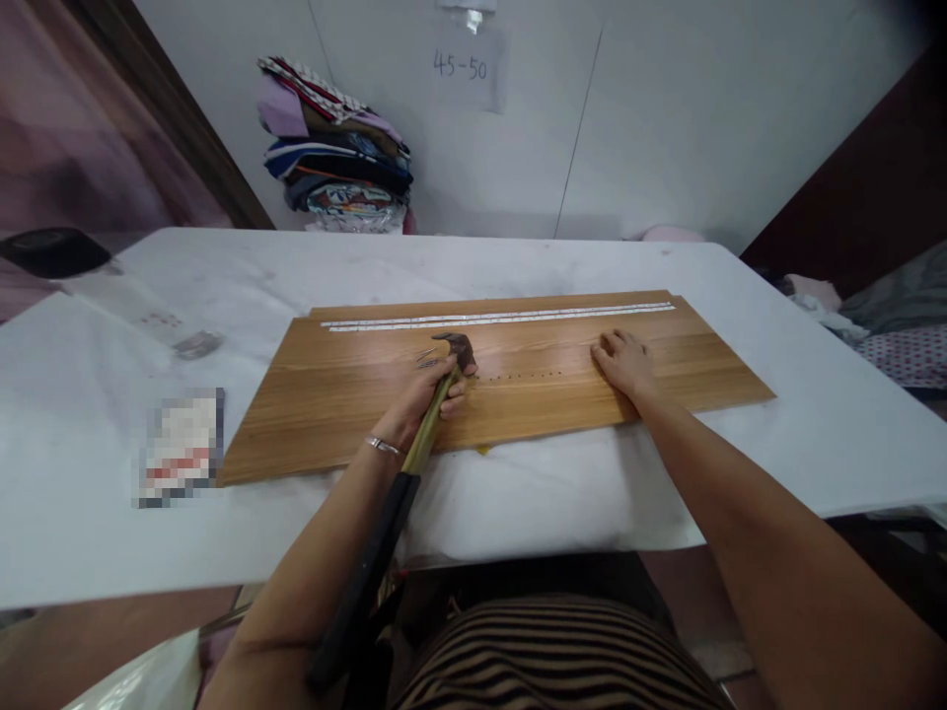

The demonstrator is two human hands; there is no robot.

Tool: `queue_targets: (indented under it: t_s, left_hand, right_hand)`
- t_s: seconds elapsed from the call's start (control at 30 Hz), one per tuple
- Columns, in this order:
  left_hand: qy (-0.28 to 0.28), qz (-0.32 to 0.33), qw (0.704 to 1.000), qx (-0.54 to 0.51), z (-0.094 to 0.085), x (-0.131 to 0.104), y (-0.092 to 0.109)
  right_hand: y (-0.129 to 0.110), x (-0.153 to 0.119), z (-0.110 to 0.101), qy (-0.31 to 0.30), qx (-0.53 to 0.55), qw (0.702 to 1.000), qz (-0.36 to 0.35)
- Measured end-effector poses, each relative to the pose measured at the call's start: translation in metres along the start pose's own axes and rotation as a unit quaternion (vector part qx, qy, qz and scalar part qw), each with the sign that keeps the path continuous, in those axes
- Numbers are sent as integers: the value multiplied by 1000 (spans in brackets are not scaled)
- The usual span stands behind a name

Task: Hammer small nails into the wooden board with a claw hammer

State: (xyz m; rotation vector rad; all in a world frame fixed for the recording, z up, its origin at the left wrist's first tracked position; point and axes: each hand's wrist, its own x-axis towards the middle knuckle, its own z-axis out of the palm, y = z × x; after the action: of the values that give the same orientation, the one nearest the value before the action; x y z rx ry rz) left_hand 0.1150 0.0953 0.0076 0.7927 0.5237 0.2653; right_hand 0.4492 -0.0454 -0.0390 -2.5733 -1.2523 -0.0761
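My left hand (425, 399) is wrapped round the handle of a claw hammer (410, 468), close under its metal head. The hammer's head points away from me over a wood-grain board (355, 394), and its black grip slants back along my forearm. A few thin nails (427, 361) lie beside that hand, partly hidden by the fingers. To the right of the hammer head runs a row of several small dark dots (522, 377), nails or holes. My right hand (625, 363) rests on the board's right half, fingers bent loosely and apart, with nothing seen in it.
Two white measuring strips (503, 318) lie along the board's far side. A white-covered table (281, 532) bears the board, a blurred-out packet (182, 444) and a small clear bag (198, 343). Folded clothes (336, 148) are stacked against the wall behind.
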Motion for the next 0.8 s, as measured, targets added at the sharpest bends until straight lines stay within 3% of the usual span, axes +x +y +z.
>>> queue_targets:
  t_s: [0.8]
  left_hand:
    - [21,-7,1000,-18,1,0,-1]
  right_hand:
    - [4,2,6,4,6,1000,0]
